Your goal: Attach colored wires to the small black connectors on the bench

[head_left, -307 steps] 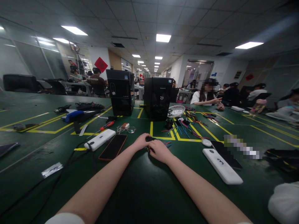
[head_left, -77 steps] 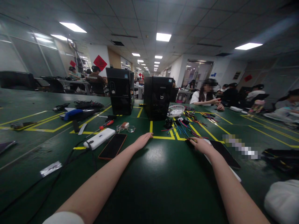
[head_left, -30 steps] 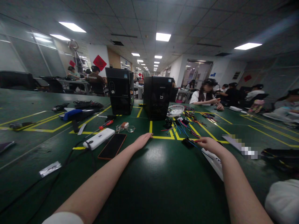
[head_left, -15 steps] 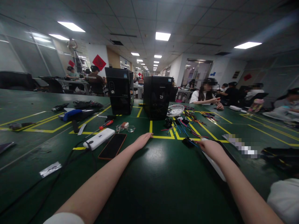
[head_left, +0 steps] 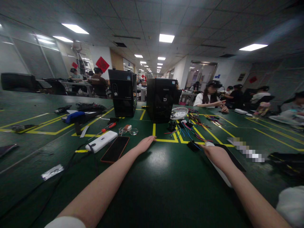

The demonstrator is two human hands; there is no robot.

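My left hand (head_left: 146,144) rests on the green table (head_left: 163,183) with its fingers stretched forward, the tips at a strip of yellow tape (head_left: 163,140). It holds nothing. At the right, my right hand (head_left: 216,155) is closed, its fingertips pinching a blue wire (head_left: 199,146) that leads to a small black connector (head_left: 193,146). Beneath that hand lies a dark flat object with a pale edge (head_left: 222,172). Beyond the connector, loose coloured wires (head_left: 185,130) spread over the tape lines, beside a small black part (head_left: 171,125).
Two black computer towers (head_left: 123,95) stand ahead, with a white basket (head_left: 179,113) beside the right one. Toward the left are a phone (head_left: 116,149), a white power strip (head_left: 102,141), eyeglasses (head_left: 133,131) and a red screwdriver (head_left: 108,127). A person (head_left: 209,96) sits across the table.
Both hands keep nearly the same places. The whole view has shifted slightly. Across the table, the other person's hand has changed its pose.
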